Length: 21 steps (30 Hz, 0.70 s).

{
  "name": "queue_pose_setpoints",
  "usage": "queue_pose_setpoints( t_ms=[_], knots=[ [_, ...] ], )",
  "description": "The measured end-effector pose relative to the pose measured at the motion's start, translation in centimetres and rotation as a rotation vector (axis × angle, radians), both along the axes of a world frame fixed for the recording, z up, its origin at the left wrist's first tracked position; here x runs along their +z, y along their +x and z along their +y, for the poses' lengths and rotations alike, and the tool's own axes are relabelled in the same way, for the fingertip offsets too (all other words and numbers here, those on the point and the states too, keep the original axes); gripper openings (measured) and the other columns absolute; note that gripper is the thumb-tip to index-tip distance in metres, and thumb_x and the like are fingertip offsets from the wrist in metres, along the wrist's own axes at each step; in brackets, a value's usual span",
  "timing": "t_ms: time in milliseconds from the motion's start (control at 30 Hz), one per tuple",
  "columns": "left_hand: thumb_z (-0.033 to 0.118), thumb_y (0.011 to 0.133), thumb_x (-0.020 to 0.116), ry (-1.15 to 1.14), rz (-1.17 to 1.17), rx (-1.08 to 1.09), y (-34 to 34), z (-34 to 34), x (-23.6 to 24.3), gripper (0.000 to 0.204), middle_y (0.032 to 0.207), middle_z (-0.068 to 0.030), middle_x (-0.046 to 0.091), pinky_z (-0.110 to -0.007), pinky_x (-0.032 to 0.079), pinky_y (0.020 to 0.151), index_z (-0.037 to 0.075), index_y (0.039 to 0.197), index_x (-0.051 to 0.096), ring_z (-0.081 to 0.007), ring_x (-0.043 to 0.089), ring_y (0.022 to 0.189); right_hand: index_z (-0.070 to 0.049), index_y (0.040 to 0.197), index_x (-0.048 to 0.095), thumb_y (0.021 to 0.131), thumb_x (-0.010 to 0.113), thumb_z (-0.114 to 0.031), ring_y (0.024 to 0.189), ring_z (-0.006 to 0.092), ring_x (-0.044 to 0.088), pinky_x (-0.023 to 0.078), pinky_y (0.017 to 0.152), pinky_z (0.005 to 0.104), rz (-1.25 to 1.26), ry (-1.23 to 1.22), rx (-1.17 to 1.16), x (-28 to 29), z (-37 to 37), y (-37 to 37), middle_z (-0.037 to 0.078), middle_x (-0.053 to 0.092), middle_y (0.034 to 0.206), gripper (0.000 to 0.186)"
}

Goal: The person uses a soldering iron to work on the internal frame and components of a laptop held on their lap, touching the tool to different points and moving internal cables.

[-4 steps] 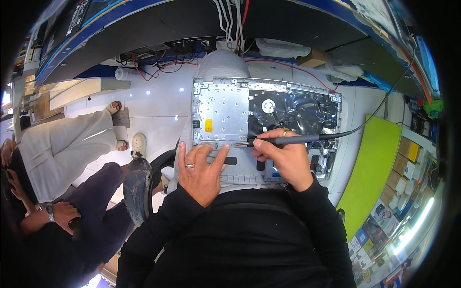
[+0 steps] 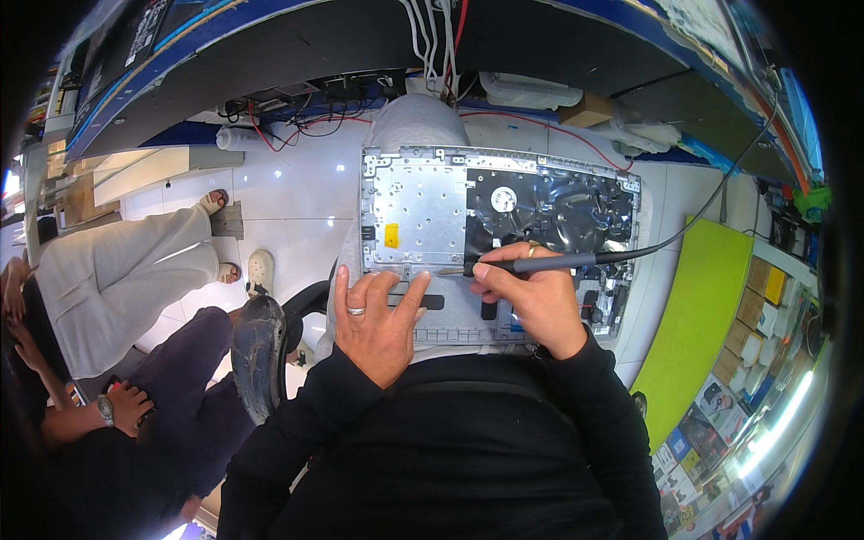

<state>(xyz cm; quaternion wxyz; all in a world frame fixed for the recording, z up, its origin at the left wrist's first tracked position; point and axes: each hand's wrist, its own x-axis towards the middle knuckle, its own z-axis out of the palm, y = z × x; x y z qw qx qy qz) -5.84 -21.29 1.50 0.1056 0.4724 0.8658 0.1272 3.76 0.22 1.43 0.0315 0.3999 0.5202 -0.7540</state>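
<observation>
A silver laptop top case (image 2: pixel 421 211), inner side up, lies across my lap. Black film (image 2: pixel 549 211) covers much of its right half, and a small yellow label (image 2: pixel 391 236) sticks on the bare metal at left. My right hand (image 2: pixel 538 301) pinches a dark soldering iron (image 2: pixel 562 261) with a cable trailing off to the right. The iron's thin tip points left, at the lower edge of the metal plate; whether it touches cannot be seen. My left hand (image 2: pixel 378 319), fingers spread, rests flat on the near left part of the case, fingertips close to the tip.
Two seated people are at left, one in light trousers (image 2: pixel 135 283), one in dark trousers (image 2: pixel 175 378), beside a black chair (image 2: pixel 261 355). A dark bench (image 2: pixel 297 67) with hanging cables stands ahead. At right are a green panel (image 2: pixel 693 333) and a display case (image 2: pixel 765 378).
My hands and the laptop case look almost unmoved. At left, the watch-wearing hand of the person in dark trousers has shifted slightly.
</observation>
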Motion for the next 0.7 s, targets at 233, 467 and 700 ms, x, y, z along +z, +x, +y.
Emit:
queue_pose_setpoints(
  t_ms=[233, 467, 700],
  knots=[
    [0.010, 0.081, 0.080, 0.006, 0.006, -0.001, -0.01, -0.01, 0.03, 0.058, 0.119, -0.0112, 0.051, -0.062, 0.026, 0.119, 0.018, 0.137, 0.065, -0.0302, 0.051, 0.121, 0.006, 0.105, 0.070, 0.094, 0.079, -0.014, 0.081, 0.0160, 0.074, 0.059, 0.068, 0.0265, 0.022, -0.021, -0.015, -0.04, 0.13, 0.15, 0.012, 0.075, 0.089, 0.025],
    [0.021, 0.087, 0.078, -0.032, 0.035, -0.014, -0.07, -0.06, -0.01, 0.050, 0.121, -0.0086, 0.053, -0.061, 0.028, 0.119, 0.018, 0.136, 0.066, -0.0278, 0.050, 0.122, 0.007, 0.105, 0.069, 0.094, 0.078, -0.013, 0.081, 0.0169, 0.075, 0.059, 0.066, 0.0263, -0.005, -0.001, -0.011, 0.29, 0.04, -0.25, 0.013, 0.075, 0.088, 0.025],
    [0.021, 0.086, 0.078, -0.034, 0.037, -0.009, -0.06, 0.03, 0.07, 0.050, 0.120, -0.0085, 0.054, -0.060, 0.028, 0.119, 0.018, 0.135, 0.067, -0.0274, 0.050, 0.122, 0.006, 0.103, 0.069, 0.095, 0.077, -0.013, 0.078, 0.0180, 0.076, 0.059, 0.064, 0.0260, -0.016, -0.048, -0.054, 0.53, 0.30, -0.38, 0.013, 0.075, 0.088, 0.023]
  ],
)
